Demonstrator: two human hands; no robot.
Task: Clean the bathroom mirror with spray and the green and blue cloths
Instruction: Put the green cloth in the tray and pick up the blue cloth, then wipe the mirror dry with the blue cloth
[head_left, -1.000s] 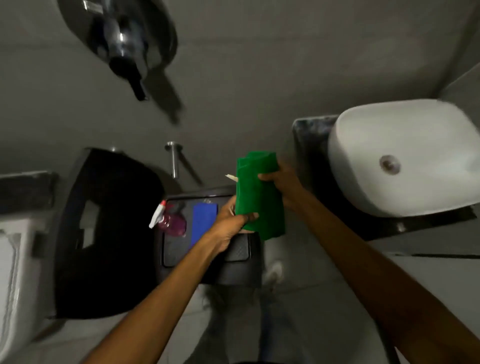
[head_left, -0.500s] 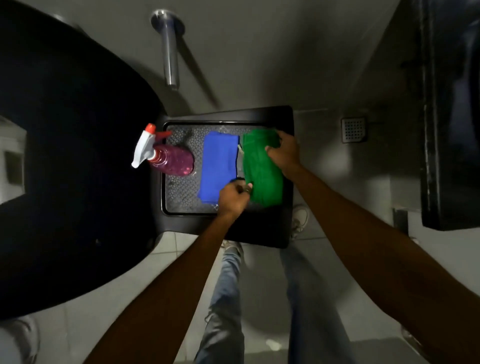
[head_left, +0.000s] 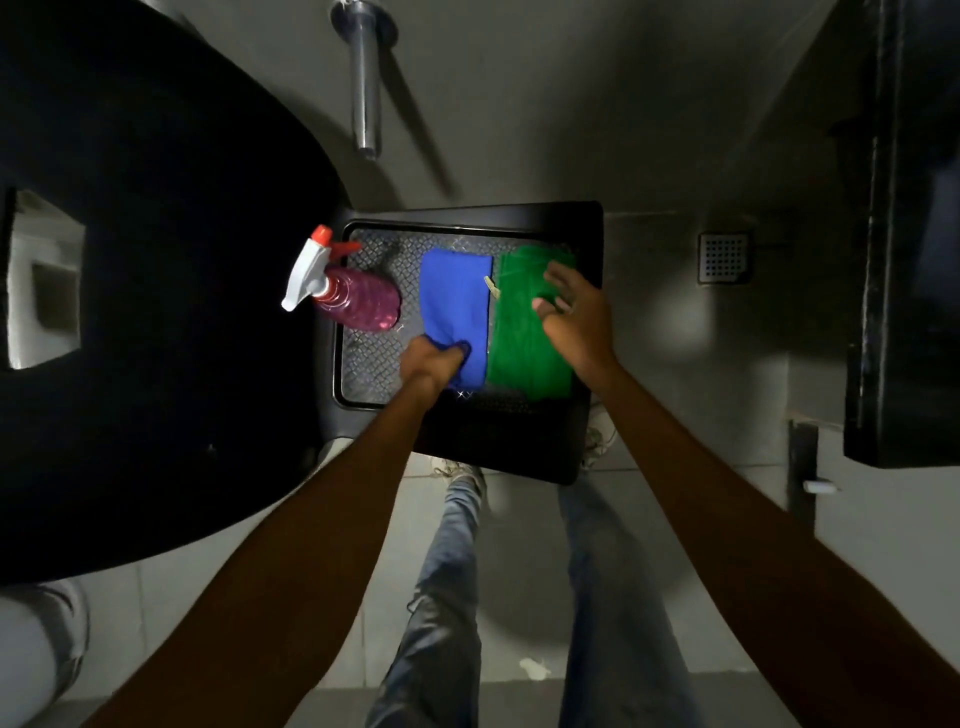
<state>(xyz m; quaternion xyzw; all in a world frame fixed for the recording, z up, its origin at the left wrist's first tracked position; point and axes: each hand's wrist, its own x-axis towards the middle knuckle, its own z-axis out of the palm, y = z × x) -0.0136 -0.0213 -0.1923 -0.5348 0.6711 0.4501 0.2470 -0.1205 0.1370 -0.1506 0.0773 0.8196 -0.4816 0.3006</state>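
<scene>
Two folded cloths lie side by side on the black textured tray (head_left: 587, 218): blue microfibre cloth (head_left: 454, 296), green microfibre cloth (head_left: 524, 338) at its 3 o'clock. Left hand (head_left: 431, 364) pinches the blue one's near corner; right hand (head_left: 574, 317) rests spread-fingered on the green. Lifting the blue could drag its neighbour askew, since their edges touch. Pink-filled spray bottle (head_left: 358, 301) sits at 9 o'clock, clear of both.
</scene>
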